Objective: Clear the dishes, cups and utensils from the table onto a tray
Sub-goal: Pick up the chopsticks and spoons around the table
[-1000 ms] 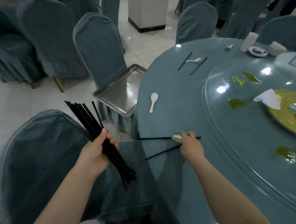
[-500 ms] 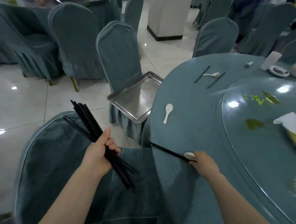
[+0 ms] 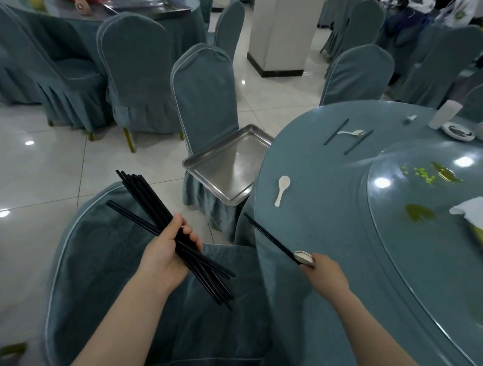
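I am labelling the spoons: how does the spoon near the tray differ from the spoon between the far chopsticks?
The near spoon lies alone; the far spoon lies between two chopsticks. The near spoon's handle points toward the camera; the far spoon's points left. Both are white and rest on the tablecloth.

Ceiling lights are being reflected in a glossy tiled floor (image 3: 38, 153), where teal-covered chairs (image 3: 206, 95) are being ranged around a white pillar (image 3: 283, 29).

The desk (image 3: 331, 216) runs off the right edge; the right hand (image 3: 326, 275) hides its fingertips and the chopsticks' (image 3: 270, 239) near ends; far dishes (image 3: 458, 131) blur.
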`<state>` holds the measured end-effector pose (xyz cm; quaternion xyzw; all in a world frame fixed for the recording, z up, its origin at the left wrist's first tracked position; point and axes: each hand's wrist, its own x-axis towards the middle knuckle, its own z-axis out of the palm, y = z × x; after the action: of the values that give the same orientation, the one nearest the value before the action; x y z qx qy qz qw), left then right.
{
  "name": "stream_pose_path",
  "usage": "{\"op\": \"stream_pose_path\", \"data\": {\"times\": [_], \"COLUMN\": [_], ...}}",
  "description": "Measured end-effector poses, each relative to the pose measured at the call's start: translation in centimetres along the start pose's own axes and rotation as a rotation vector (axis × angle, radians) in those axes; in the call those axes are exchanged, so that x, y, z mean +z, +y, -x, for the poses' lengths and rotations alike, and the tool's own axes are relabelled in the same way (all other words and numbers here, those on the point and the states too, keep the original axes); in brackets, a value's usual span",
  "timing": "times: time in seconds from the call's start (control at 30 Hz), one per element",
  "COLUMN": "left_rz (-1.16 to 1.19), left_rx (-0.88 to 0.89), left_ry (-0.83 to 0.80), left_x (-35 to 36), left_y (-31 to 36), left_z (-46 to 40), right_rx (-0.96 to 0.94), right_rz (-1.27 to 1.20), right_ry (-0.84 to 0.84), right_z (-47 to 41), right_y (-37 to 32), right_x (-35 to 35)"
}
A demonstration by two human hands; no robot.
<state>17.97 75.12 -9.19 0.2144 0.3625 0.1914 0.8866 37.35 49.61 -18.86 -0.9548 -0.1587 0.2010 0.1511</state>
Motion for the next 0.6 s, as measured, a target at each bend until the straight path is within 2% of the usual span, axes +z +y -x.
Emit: {"op": "stream_pose_path", "data": {"times": [0.23,0.37,0.6], "left_rz": [0.007,-0.007,-0.104], "left_rx": [-0.028,-0.046,-0.072], "left_ry": [-0.036,-0.044,-0.154], "left_x": [-0.6,-0.9,-2.5], "left_y": [3.2,6.3,10.2], "left_z": [0.9,1.0,1.0], "right_rx": [-0.116,-0.165,-0.207], "right_rz": [-0.344,-0.639,-0.738], "right_ry": [0.071,0.045,0.018], "right_z": [3.9,7.9,13.3], "right_y": [-12.1,-19.6,-27.9], "right_x": [-4.1,-5.0,-1.2]}}
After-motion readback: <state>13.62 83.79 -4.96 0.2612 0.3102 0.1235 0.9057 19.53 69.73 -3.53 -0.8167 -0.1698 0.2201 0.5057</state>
